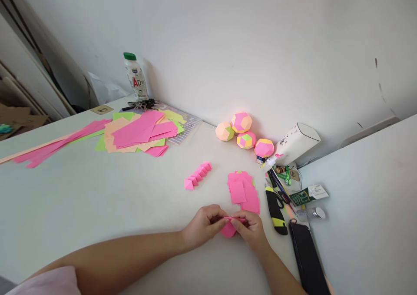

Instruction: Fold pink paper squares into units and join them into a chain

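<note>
Between my two hands is a small piece of pink paper (228, 230), partly folded, with its upper edge pinched. My left hand (203, 226) grips its left end between thumb and fingers. On the other end, my right hand (250, 230) pinches with thumb and fingertips; fingers hide part of the paper. Just beyond my hands lies a stack of pink paper slips (250, 199), with a little green showing at its far edge. Up and to the left, a row of folded pink paper pieces (197, 176) stands on the table.
Loose coloured sheets (137, 134) lie at the back left, near a bottle (135, 77) and keys (140, 104). Faceted paper balls (241, 122) sit against the wall. Along the right are a utility knife (276, 210), scissors (279, 198), a phone (308, 256) and a white box (296, 143).
</note>
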A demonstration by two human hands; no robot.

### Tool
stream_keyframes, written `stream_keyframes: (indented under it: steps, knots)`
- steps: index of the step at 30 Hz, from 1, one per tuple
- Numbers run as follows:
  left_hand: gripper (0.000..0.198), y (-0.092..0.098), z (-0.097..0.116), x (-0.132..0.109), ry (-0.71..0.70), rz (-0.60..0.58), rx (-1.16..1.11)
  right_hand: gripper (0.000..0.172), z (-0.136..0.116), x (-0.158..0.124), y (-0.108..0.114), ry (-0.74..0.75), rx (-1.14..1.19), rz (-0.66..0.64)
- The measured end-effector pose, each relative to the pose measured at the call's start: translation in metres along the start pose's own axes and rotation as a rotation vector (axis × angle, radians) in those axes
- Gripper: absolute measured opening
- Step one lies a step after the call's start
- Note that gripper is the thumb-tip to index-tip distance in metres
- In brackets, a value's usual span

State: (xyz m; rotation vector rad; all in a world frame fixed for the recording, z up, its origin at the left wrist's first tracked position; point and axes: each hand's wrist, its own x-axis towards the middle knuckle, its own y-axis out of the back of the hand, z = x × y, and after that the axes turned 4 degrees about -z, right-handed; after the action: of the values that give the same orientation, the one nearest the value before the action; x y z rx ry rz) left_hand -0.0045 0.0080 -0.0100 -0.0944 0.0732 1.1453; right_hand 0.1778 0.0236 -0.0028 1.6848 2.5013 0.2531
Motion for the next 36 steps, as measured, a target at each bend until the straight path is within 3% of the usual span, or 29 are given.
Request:
stream_keyframes:
  steps: [14, 31, 36]
  knots:
    - [0.022, 0.000, 0.006, -0.001, -0.053, 0.030, 0.196, 0.023, -0.002, -0.001, 0.000, -0.064, 0.030, -0.021]
    - [0.024, 0.002, 0.010, -0.003, -0.074, -0.007, 0.103, 0.020, -0.004, 0.001, 0.000, -0.074, 0.046, -0.037]
    - [0.026, 0.003, 0.012, -0.003, -0.090, 0.035, 0.094, 0.024, -0.004, -0.001, 0.001, -0.122, 0.118, -0.057]
